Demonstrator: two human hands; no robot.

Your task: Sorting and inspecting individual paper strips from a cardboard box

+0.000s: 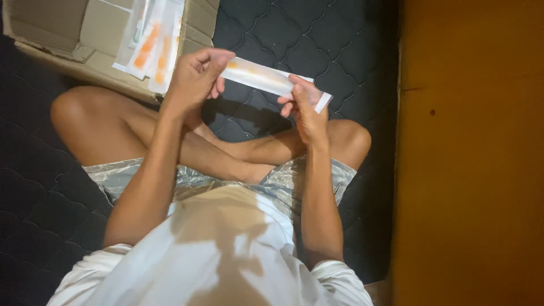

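The left hand (195, 76) is closed around one end of a long, flat sealed pouch (258, 76), white and clear with an orange shape faintly showing inside. The right hand (306, 107) pinches the other end, thumb on top and fingers folded beneath. The pouch stretches between the two hands, slanting slightly down toward the right hand and held in the air above the crossed bare legs.

Past the left hand an open cardboard box (51, 34) lies on the bed, and several more pouches (150, 42) of the same kind, with orange contents, lean out over its edge.

The person sits cross-legged in a white shirt and pale shorts on a dark quilted mattress (317, 39), stitched in a scalloped pattern. Along the right side of the mattress runs a flat brown-orange wooden surface (470, 153); whether it is floor or a panel cannot be told. The light is dim and warm.
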